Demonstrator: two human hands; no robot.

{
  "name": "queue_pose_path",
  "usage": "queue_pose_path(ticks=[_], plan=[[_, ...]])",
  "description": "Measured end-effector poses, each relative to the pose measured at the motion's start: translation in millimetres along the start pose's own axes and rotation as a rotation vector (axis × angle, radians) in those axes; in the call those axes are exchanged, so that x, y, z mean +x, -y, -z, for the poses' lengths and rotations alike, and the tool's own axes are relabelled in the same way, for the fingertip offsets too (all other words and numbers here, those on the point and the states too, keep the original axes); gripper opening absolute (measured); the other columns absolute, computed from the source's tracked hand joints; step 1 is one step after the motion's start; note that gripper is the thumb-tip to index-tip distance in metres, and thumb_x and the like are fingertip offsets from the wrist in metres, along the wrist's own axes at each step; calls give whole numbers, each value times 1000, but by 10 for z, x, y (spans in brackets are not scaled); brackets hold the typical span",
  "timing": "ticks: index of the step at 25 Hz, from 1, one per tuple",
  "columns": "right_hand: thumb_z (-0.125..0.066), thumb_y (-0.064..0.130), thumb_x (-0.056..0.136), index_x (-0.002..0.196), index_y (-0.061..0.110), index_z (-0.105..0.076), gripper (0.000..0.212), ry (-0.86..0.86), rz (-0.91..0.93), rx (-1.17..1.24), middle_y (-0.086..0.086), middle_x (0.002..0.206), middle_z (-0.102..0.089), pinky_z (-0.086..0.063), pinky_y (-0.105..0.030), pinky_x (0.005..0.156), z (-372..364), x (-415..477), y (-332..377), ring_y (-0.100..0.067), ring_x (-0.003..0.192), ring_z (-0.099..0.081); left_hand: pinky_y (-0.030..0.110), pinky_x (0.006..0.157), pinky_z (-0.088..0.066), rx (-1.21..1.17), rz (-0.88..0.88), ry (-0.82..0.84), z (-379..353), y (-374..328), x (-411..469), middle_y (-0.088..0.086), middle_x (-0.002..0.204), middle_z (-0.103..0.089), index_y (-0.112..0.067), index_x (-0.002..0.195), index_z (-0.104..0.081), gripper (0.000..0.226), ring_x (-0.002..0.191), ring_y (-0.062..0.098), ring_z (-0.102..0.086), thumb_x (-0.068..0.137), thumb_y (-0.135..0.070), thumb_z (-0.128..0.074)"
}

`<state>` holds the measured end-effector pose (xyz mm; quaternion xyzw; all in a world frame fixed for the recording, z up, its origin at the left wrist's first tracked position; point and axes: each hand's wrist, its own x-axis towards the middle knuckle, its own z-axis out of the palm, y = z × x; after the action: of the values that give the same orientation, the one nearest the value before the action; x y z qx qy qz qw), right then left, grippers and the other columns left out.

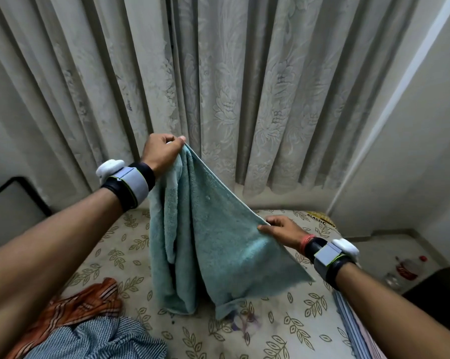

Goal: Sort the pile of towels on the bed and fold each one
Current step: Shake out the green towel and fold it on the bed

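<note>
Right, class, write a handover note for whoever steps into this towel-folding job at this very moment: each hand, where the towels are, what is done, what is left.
Left hand pinches one corner of the teal towel, raised high. Right hand pinches its edge lower, to the right.
The towel hangs spread between them, unfolded, its lower end touching the bed.
The orange striped cloth and the blue striped cloth lie crumpled at the bed's near left.
Done: teal towel picked out. Left: fold it, then the two crumpled pieces.
</note>
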<state>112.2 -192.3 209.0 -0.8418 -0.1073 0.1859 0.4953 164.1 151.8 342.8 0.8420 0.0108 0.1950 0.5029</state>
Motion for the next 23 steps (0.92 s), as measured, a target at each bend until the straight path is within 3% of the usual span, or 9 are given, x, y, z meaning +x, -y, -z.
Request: queue_pose_path(ticks=[2,4,6,10,13,16,19,23], plan=[[-64,30,98,94,-2,-71,33,-49,12,36,-9,84,-67,-50,-44,76,43,25,95,-20,78,-60,30,61,-40,52,29,94,-53,43,-21,1,61,-49,-13,61,-55,37,58,15,-46,90,-33,-65],[-57,27,103,99,-1,-71,32,-52,85,16,-6,88,-70,-55,-45,83,90,61,330,-17,81,-64,33,82,-52,61,52,208,-100,21,-65,1,86,-72,-13,82,-72,24,83,16,-66,85,-37,-69],[-54,32,104,97,-1,-69,37,-52,191,-60,0,83,-64,-51,-36,75,124,129,621,-10,76,-58,31,94,-51,86,37,342,-180,-43,-151,2,108,-72,-19,105,-73,27,101,16,-66,82,-34,-72],[-52,34,104,82,8,-65,36,36,338,-162,11,74,-57,-43,-25,70,32,282,1145,-5,70,-52,20,98,-45,118,-120,725,-493,-158,-427,1,129,-63,-20,137,-58,56,112,10,-61,83,-17,-71],[-54,27,104,73,26,-62,33,69,398,-236,21,63,-57,-39,-18,67,-39,342,1356,4,62,-48,25,90,-49,-14,-112,812,-644,-131,-482,4,109,-70,-5,119,-67,51,98,7,-61,71,-20,-62],[-57,33,102,78,16,-64,30,52,402,-190,7,70,-54,-42,-30,67,-14,360,1324,-7,66,-48,26,71,-44,52,-24,807,-628,-82,-459,-5,78,-63,-1,94,-72,34,72,4,-55,75,-28,-62],[-68,28,92,97,15,-66,14,-41,358,-102,-1,79,-60,-49,-36,70,-19,322,1188,-12,72,-54,35,70,-38,47,8,753,-674,78,-464,1,78,-57,4,91,-68,57,75,14,-49,78,-52,-65],[-76,23,78,106,21,-56,34,-114,238,-234,-1,83,-64,-57,-42,76,-68,240,911,-13,74,-60,36,70,-44,-22,75,587,-781,114,-491,5,77,-62,4,87,-67,55,73,15,-54,82,-50,-61]])
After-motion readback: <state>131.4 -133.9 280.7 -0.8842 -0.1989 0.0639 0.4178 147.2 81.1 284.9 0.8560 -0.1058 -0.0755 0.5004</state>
